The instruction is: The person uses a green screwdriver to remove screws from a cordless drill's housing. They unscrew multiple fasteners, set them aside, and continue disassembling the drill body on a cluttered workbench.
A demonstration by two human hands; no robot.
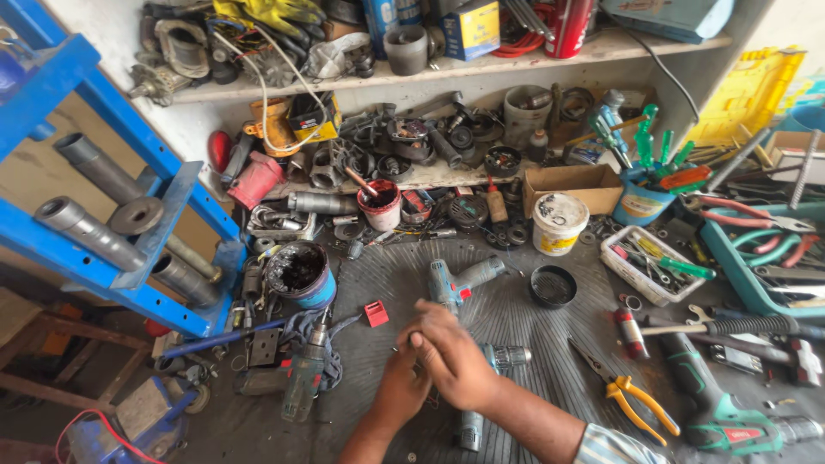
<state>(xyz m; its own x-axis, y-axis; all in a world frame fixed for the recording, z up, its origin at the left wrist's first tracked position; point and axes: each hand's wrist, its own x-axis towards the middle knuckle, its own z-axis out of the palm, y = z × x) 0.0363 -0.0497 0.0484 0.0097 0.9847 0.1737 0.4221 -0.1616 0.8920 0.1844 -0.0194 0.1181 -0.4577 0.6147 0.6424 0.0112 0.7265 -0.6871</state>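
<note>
My two hands meet at the middle of the ribbed black mat [550, 361]. My right hand [454, 354] lies curled over the fingers of my left hand [400, 387]. Whatever sits between them is hidden. Just under and to the right of my hands lies a teal cordless drill [503, 357], its handle pointing toward me. A second teal drill [460, 283] lies just beyond my hands. A small red plastic piece [375, 314] rests on the mat to the left.
A third drill [305, 374] wrapped in a rag lies at left beside a greasy tub [298, 273]. Yellow-handled pliers [632, 397], a green power tool [718, 412], hammers and trays of tools fill the right. Cluttered shelves stand behind; a blue press frame [103, 215] is at left.
</note>
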